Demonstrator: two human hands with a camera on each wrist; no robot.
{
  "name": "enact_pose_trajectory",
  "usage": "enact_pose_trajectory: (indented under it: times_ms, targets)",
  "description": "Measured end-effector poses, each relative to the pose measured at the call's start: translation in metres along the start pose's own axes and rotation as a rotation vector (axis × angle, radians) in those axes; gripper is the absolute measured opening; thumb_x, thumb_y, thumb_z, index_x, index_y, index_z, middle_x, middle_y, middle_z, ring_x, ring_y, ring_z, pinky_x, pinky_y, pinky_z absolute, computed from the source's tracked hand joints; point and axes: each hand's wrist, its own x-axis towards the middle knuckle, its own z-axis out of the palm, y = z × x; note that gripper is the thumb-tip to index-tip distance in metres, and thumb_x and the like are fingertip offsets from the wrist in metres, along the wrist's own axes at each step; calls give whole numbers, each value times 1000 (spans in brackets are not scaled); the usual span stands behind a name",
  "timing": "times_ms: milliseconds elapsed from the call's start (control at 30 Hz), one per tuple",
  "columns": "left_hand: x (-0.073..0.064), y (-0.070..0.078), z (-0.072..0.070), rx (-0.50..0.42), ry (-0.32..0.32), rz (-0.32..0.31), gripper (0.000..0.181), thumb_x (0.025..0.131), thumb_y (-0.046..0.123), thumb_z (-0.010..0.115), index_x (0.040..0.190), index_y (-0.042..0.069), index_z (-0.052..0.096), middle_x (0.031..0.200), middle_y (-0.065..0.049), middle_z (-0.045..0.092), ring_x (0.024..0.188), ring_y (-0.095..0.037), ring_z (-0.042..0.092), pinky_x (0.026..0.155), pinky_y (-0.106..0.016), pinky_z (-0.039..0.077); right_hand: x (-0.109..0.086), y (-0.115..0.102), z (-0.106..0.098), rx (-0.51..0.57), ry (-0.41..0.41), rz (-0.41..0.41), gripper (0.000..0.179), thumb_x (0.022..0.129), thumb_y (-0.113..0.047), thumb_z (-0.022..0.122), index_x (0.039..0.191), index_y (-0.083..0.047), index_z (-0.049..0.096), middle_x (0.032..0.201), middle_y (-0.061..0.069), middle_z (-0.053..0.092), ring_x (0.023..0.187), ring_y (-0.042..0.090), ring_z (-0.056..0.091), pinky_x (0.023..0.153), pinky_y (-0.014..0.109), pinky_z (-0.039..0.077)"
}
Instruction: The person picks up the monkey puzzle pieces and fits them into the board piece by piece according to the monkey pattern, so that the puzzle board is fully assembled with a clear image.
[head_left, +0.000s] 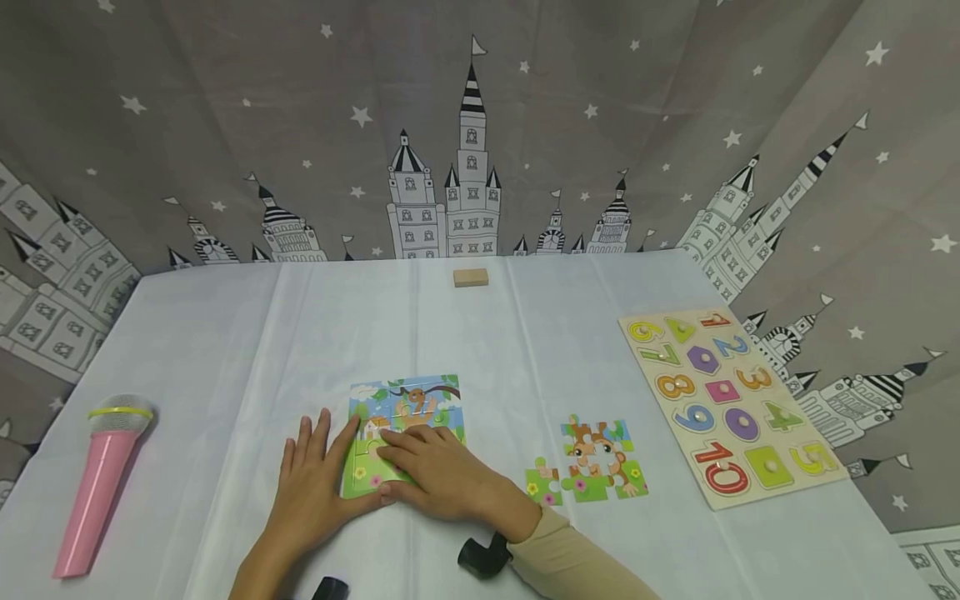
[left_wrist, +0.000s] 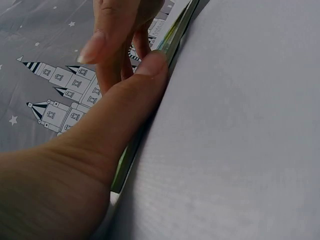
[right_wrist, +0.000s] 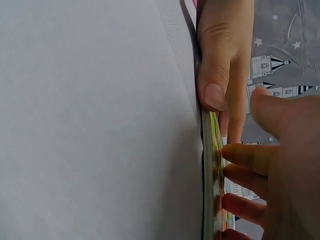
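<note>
A square picture puzzle (head_left: 438, 392) with a squirrel-like animal, blue sky and green grass lies in the middle of the table. My left hand (head_left: 311, 492) is spread along its left side, fingers extended, with the thumb against its near edge. My right hand (head_left: 438, 471) rests on the puzzle with fingers fairly straight, touching the pieces and hiding the lower right part. In the right wrist view the right fingertips (right_wrist: 240, 170) touch the puzzle's top surface. The left thumb (left_wrist: 145, 75) touches the puzzle's side in the left wrist view.
Joined monkey puzzle pieces (head_left: 596, 458) lie to the right, with a separate piece (head_left: 543, 483) beside them. Further right is a wooden number board (head_left: 731, 408). A pink toy microphone (head_left: 101, 492) lies at the left, and a small wooden block (head_left: 471, 277) sits near the far edge.
</note>
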Motion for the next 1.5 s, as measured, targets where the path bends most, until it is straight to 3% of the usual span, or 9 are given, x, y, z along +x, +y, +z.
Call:
enact_pose_trajectory:
  times_ms: [133,300,467,667,833,1067,1500]
  targets:
    - [0,1,-1,-7,-10,-2,105,61,66,67,143,14,27,148,-29,13,137,-47,2,110,-59,-1,0,2,-3,91,43,21,53,95,-52,24,136,-22,41,147,-4,33,131,13,36,105,37,36]
    - [-1,2,-2,-15,-31,-12,107,62,67,67,144,11,24,149,-29,10,138,-45,-1,111,-58,-3,-6,13,-12,180,118,52,49,95,-48,31,131,-18,47,137,1,47,126,16,45,103,34,40]
    - [0,1,-1,-10,-30,-20,109,61,67,67,143,10,24,149,-28,9,138,-44,-2,111,-56,-4,-19,32,-32,297,144,146,40,95,-39,42,123,-14,55,123,-1,58,116,15,53,99,31,42]
    - [0,1,1,-6,-14,-25,110,59,67,68,143,9,25,149,-27,10,139,-43,-2,111,-55,-5,-42,64,-49,424,200,285,31,91,-30,52,113,-9,61,110,2,64,98,15,59,85,33,49]
    - [0,2,-1,-17,-26,-36,110,60,67,67,144,10,24,150,-26,8,139,-42,-4,112,-55,-6,-67,92,-56,428,264,363,29,90,-30,54,108,-9,62,101,0,66,91,14,61,80,36,50]
    - [0,4,-2,-10,-27,-35,111,59,68,67,143,9,25,150,-26,8,139,-42,-3,112,-55,-5,-103,120,-58,460,275,509,33,90,-34,54,112,-10,60,99,-1,66,91,14,59,81,34,49]
    - [0,4,-2,-13,-28,-33,111,59,68,67,143,9,25,149,-27,9,139,-43,-3,111,-56,-4,-150,149,-48,401,265,700,28,85,-27,62,106,-9,63,92,2,65,82,13,58,73,30,47]
